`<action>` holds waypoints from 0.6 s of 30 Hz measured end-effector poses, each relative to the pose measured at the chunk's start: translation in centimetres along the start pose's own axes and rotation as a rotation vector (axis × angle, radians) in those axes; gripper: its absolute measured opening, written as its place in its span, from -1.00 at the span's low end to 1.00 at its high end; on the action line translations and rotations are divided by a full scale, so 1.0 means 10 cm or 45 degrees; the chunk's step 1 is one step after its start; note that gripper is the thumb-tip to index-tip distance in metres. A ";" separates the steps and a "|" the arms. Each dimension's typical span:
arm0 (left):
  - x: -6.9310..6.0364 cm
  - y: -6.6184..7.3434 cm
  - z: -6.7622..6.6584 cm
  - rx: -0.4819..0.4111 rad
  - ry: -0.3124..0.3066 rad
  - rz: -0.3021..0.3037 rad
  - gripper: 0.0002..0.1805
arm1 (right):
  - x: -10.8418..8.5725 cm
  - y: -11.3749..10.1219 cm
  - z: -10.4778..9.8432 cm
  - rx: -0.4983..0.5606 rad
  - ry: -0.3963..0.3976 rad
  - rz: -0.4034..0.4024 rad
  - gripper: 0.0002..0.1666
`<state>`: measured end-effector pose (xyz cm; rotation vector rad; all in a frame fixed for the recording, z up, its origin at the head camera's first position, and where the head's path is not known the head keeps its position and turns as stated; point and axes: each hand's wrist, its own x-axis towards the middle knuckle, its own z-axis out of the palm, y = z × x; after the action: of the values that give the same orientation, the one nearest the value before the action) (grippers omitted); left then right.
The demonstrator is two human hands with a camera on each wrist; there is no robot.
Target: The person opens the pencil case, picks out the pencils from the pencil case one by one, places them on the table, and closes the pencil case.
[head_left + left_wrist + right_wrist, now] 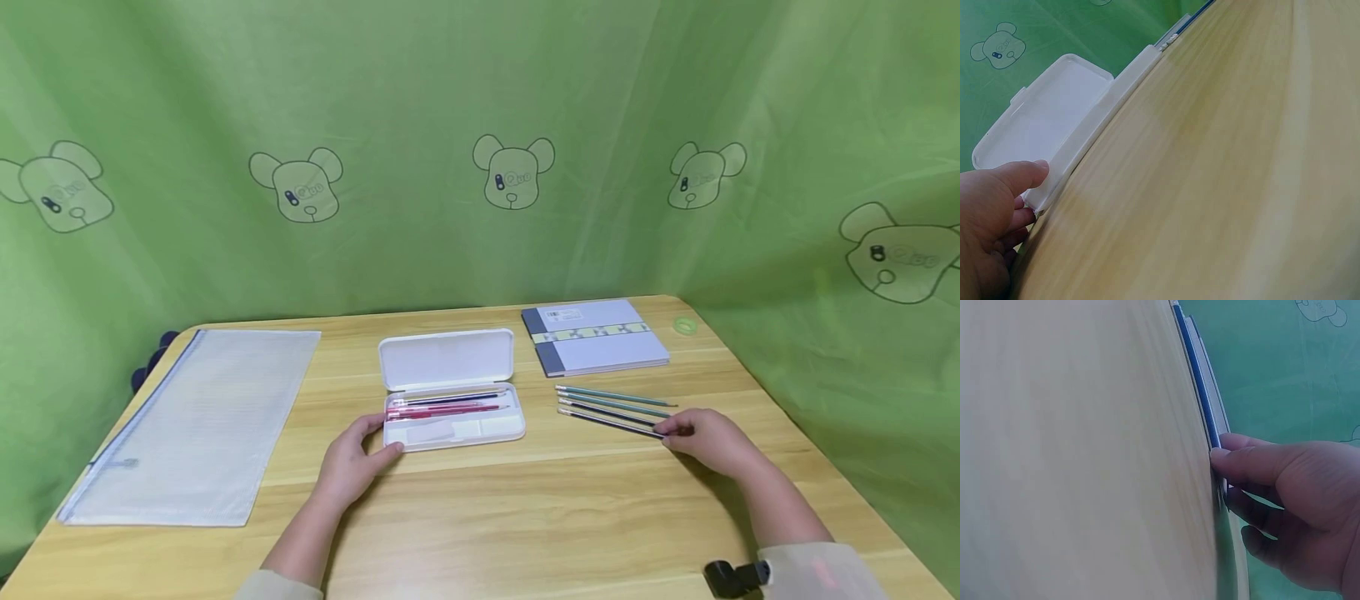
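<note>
An opened white pencil case [491, 427] holds several red and dark pencils and a white eraser [430, 431]. My left hand [351, 458] grips the case's left end, thumb on its front corner; the left wrist view shows this hand [991, 215] with its thumb on the case wall [1094, 128]. To the right, several green and dark pencils [611, 414] lie side by side on the table. My right hand [708, 440] pinches the nearest dark pencil at its right end. In the right wrist view the hand [1297, 500] has thumb and finger around a dark blue pencil [1197, 378].
A translucent zip pouch [195, 429] lies at the left of the wooden table [495, 533]. Behind the loose pencils is a grey-white notebook [600, 354] with a patterned band, and beside it a small green round item [685, 326]. A green curtain [420, 258] surrounds the table.
</note>
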<state>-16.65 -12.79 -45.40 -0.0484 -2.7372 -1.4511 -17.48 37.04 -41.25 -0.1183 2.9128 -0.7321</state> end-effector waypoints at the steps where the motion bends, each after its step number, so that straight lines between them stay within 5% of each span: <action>1: 0.00 0.00 0.00 0.000 -0.001 0.002 -0.38 | 0.00 0.00 0.00 0.002 0.004 0.002 -0.73; 9: 0.01 0.00 -0.01 -0.006 -0.004 0.003 -0.39 | 0.06 -0.18 0.03 0.077 0.070 -0.005 -0.64; 18: 0.01 -0.02 0.01 -0.019 0.000 0.001 -0.38 | 0.32 -0.58 0.17 0.119 0.087 -0.143 -0.70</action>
<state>-16.78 -12.83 -45.58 -0.0501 -2.7264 -1.4717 -20.15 30.76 -40.34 -0.2539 2.9495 -0.9055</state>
